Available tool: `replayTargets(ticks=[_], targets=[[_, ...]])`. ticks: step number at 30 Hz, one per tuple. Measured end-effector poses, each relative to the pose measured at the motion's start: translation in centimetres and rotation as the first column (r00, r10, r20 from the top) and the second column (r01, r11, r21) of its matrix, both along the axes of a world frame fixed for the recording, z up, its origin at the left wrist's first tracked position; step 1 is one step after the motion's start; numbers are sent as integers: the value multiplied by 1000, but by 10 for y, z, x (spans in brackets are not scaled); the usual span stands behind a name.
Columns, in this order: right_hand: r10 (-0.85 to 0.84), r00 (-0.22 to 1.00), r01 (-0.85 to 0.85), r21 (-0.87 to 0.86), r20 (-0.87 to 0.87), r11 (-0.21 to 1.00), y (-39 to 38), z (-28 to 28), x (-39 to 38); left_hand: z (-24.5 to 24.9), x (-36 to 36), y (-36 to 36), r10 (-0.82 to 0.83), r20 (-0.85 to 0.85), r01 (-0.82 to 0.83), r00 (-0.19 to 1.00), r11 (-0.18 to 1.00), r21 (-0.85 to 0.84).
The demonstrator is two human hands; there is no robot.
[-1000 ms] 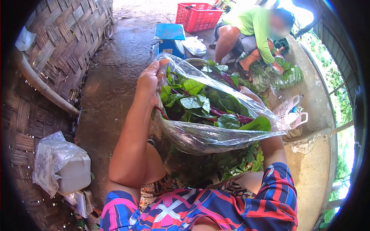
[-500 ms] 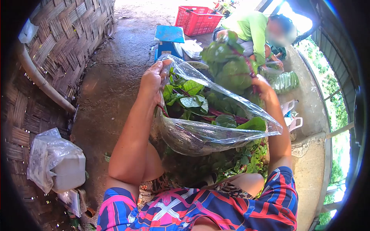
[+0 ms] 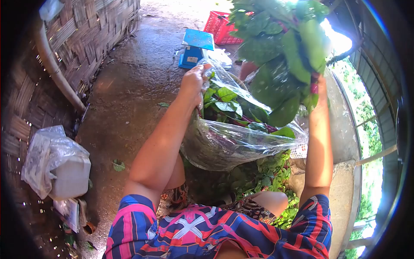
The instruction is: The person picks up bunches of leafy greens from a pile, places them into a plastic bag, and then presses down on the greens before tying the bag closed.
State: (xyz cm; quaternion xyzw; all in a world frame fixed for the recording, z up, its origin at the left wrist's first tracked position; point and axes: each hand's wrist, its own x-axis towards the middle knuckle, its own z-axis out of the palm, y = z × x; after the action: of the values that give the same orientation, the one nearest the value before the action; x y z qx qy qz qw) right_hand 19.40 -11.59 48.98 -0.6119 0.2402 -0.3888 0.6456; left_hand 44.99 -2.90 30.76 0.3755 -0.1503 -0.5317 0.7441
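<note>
Head view: the bunch of greens [image 3: 280,47] hides most of my right hand [image 3: 318,96], which is closed on its red stems. The leaf tops are cut off at the frame's upper edge. The bunch stands roughly upright, stems down, over the plastic bag [image 3: 233,144]. My left hand [image 3: 194,81] grips the bag's rim, and more leaves [image 3: 226,105] lie inside.

The raised bunch of leafy greens [image 3: 280,56] runs off the top edge and covers most of the red crate [image 3: 217,28]. It also hides much of the right hand [image 3: 320,93], whose fingers are buried among the stems. Behind the clear plastic bag [image 3: 233,144] only a corner of a white basket [image 3: 299,151] shows. The left hand [image 3: 194,84] hides the near side of the blue scale [image 3: 196,45].
</note>
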Motion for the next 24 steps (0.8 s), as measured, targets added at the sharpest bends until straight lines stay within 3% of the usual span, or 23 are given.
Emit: replayTargets(ticks=[2, 5, 6, 9, 11, 12, 15, 16, 19, 22, 24], targets=[[-70, 997, 70, -20, -38, 997, 3, -27, 18, -5, 4, 0, -12, 44, 13, 999, 1000, -13], [-90, 960, 126, 120, -265, 985, -7, -77, 26, 6, -3, 6, -9, -257, -29, 966, 990, -141], [-55, 945, 111, 157, -324, 981, 4, -79, 37, -2, 6, 9, -191, -384, 100, 903, 965, -244], [157, 875, -77, 187, -459, 979, 30, -83, 61, -6, 10, 5, -80, -286, -29, 955, 934, -356], [218, 771, -188, 114, -598, 976, 17, -89, 60, -2, 11, 6, -14, -283, -66, 959, 961, -270], [173, 715, -189, 50, -678, 981, 9, -93, 61, 1, 11, 8, 16, -279, -82, 960, 971, -225], [-5, 318, -247, -88, -948, 965, 12, -63, 66, -20, 23, -8, -144, -286, 78, 947, 970, -231], [37, 281, -347, -66, -959, 936, 15, -57, 69, -22, 23, -11, -186, -337, 96, 923, 959, -266], [3, 266, -424, -115, -964, 898, 19, -60, 71, -17, 24, -10, -296, -429, 141, 853, 924, -356], [-244, 426, -596, -473, -871, 649, 12, -85, 60, -25, 28, -13, -307, -399, 152, 864, 914, -376], [-474, 356, -615, -583, -806, 530, 38, -82, 63, -26, 30, -15, -242, -328, 120, 913, 929, -349]])
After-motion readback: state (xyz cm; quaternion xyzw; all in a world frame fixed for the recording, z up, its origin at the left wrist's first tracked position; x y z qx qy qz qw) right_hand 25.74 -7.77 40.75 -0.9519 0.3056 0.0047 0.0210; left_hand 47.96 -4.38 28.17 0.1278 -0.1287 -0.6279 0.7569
